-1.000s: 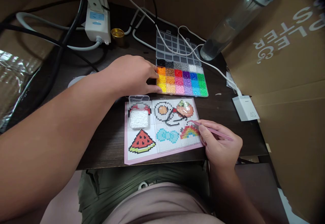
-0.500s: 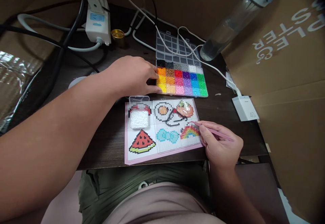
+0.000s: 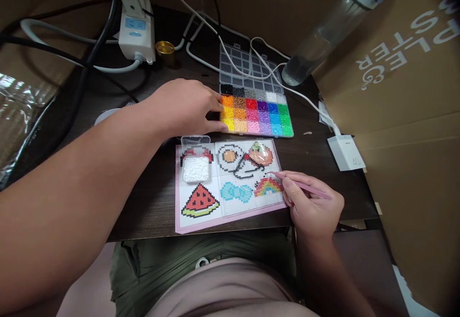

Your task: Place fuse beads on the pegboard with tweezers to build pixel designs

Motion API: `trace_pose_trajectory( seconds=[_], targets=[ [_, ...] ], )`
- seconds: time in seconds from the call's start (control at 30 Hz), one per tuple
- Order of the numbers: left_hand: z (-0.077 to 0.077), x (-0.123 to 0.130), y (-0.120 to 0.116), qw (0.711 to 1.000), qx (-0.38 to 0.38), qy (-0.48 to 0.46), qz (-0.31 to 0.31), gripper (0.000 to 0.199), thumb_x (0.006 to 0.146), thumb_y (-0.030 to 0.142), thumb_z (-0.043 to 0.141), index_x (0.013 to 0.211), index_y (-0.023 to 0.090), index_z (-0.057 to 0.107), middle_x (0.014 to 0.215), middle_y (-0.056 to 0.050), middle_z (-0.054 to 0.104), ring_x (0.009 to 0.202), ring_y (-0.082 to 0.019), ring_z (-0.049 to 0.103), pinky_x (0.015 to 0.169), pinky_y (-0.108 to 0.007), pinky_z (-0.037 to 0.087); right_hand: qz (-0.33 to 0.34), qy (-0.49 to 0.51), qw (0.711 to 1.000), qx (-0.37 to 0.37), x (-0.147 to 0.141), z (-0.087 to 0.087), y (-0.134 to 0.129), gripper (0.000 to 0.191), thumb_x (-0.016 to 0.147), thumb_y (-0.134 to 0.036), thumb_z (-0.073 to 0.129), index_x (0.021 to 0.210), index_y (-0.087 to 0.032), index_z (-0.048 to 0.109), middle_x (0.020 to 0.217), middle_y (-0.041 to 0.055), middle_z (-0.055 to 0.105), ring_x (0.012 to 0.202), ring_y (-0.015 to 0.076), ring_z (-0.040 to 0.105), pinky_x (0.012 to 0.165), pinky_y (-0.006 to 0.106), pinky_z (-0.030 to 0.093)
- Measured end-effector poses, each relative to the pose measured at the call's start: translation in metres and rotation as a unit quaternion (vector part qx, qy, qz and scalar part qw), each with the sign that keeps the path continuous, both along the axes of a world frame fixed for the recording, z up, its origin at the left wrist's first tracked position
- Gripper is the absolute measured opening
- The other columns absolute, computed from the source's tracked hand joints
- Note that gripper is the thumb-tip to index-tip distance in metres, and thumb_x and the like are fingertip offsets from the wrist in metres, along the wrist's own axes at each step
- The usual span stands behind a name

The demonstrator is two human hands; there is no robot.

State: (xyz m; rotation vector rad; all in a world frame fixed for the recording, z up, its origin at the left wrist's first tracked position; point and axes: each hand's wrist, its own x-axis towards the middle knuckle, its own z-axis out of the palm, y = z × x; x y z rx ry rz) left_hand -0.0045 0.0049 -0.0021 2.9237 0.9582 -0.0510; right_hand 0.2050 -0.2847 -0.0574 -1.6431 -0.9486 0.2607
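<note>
My right hand grips pink tweezers, their tip resting on the clear pegboard just above the rainbow bead pattern. My left hand lies palm down on the dark table, fingers touching the left edge of the bead box, which holds beads sorted by colour in compartments. The pegboard sits on a pink-edged pattern sheet showing a watermelon, a blue shape, an egg and a tomato. A small clear tub of white beads stands on the sheet's upper left.
The bead box's clear lid lies open behind it, with white cables across it. A power strip and a gold cap sit at the back. A clear bottle leans at right beside a cardboard box. A white charger lies near the table's right edge.
</note>
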Motion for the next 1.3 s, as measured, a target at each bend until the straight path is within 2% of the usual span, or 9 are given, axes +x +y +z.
trace_pose_trajectory(
  seconds=[0.13, 0.33, 0.47, 0.53, 0.63, 0.87, 0.97, 1.1, 1.3],
  targets=[
    [-0.002, -0.001, 0.001, 1.0, -0.011, -0.023, -0.001, 0.058, 0.112, 0.074, 0.066, 0.15, 0.039, 0.093, 0.177, 0.001, 0.081, 0.157, -0.037, 0.08, 0.125, -0.049, 0.066, 0.032, -0.016, 0.999, -0.01, -0.001, 0.005, 0.004, 0.013, 0.096, -0.038, 0.103, 0.091, -0.026, 0.102, 0.093, 0.0102, 0.098, 0.081, 0.032, 0.097, 0.073, 0.042, 0.085],
    [-0.008, -0.003, 0.005, 0.999, -0.005, -0.042, -0.011, 0.056, 0.112, 0.074, 0.067, 0.148, 0.041, 0.094, 0.175, 0.003, 0.082, 0.154, -0.035, 0.081, 0.125, -0.047, 0.065, 0.058, -0.002, 0.998, -0.021, -0.005, 0.01, 0.011, 0.011, 0.095, -0.038, 0.103, 0.09, -0.028, 0.102, 0.092, 0.0084, 0.098, 0.08, 0.0315, 0.098, 0.073, 0.04, 0.085],
    [-0.005, -0.001, 0.003, 0.999, -0.007, -0.032, -0.005, 0.056, 0.111, 0.075, 0.067, 0.148, 0.042, 0.094, 0.177, 0.004, 0.081, 0.155, -0.035, 0.081, 0.123, -0.047, 0.065, 0.083, 0.007, 0.996, -0.016, -0.004, 0.012, 0.012, 0.002, 0.093, -0.028, 0.102, 0.092, -0.029, 0.103, 0.092, 0.0071, 0.098, 0.08, 0.0311, 0.099, 0.075, 0.038, 0.086],
    [-0.003, -0.001, 0.001, 1.0, -0.002, -0.018, -0.002, 0.058, 0.113, 0.074, 0.066, 0.15, 0.039, 0.093, 0.178, 0.002, 0.08, 0.157, -0.036, 0.08, 0.121, -0.049, 0.066, 0.092, 0.01, 0.996, -0.01, -0.004, 0.013, 0.012, 0.009, 0.092, -0.022, 0.101, 0.093, -0.03, 0.103, 0.093, 0.006, 0.098, 0.081, 0.0303, 0.099, 0.076, 0.036, 0.085],
    [-0.004, -0.001, 0.001, 1.0, 0.005, -0.014, -0.002, 0.059, 0.113, 0.072, 0.065, 0.153, 0.038, 0.092, 0.179, 0.0, 0.08, 0.158, -0.037, 0.08, 0.121, -0.049, 0.066, 0.095, 0.011, 0.995, -0.014, -0.004, 0.014, 0.013, 0.014, 0.091, -0.019, 0.098, 0.094, -0.032, 0.104, 0.093, 0.0052, 0.098, 0.082, 0.0299, 0.099, 0.077, 0.035, 0.085],
    [-0.011, -0.006, 0.006, 0.998, -0.002, -0.056, -0.016, 0.059, 0.112, 0.075, 0.061, 0.145, 0.04, 0.094, 0.173, 0.003, 0.083, 0.154, -0.032, 0.082, 0.127, -0.043, 0.063, 0.094, 0.009, 0.995, -0.016, -0.004, 0.013, 0.012, 0.016, 0.09, -0.017, 0.098, 0.094, -0.032, 0.104, 0.094, 0.0054, 0.099, 0.083, 0.0295, 0.099, 0.078, 0.035, 0.085],
    [-0.011, -0.006, 0.006, 0.999, -0.002, -0.047, -0.012, 0.062, 0.112, 0.075, 0.061, 0.149, 0.038, 0.093, 0.175, 0.001, 0.082, 0.155, -0.035, 0.081, 0.126, -0.044, 0.063, 0.094, 0.011, 0.995, -0.017, -0.004, 0.012, 0.012, 0.015, 0.091, -0.018, 0.099, 0.095, -0.031, 0.104, 0.095, 0.0057, 0.099, 0.083, 0.0297, 0.1, 0.078, 0.035, 0.085],
    [-0.01, -0.006, 0.005, 0.999, -0.004, -0.052, -0.016, 0.061, 0.113, 0.076, 0.06, 0.148, 0.039, 0.093, 0.175, 0.003, 0.082, 0.154, -0.033, 0.081, 0.127, -0.042, 0.062, 0.093, 0.017, 0.995, -0.018, -0.004, 0.012, 0.012, 0.009, 0.093, -0.022, 0.1, 0.095, -0.03, 0.104, 0.096, 0.0071, 0.099, 0.084, 0.0303, 0.1, 0.078, 0.036, 0.086],
    [-0.005, -0.002, 0.002, 0.999, -0.015, -0.03, 0.005, 0.06, 0.111, 0.073, 0.065, 0.15, 0.038, 0.093, 0.179, 0.002, 0.08, 0.159, -0.037, 0.079, 0.129, -0.046, 0.062, 0.094, 0.021, 0.995, -0.014, -0.003, 0.013, 0.013, 0.014, 0.091, -0.019, 0.099, 0.095, -0.032, 0.104, 0.096, 0.0056, 0.099, 0.085, 0.0294, 0.1, 0.079, 0.034, 0.085]
  ],
)
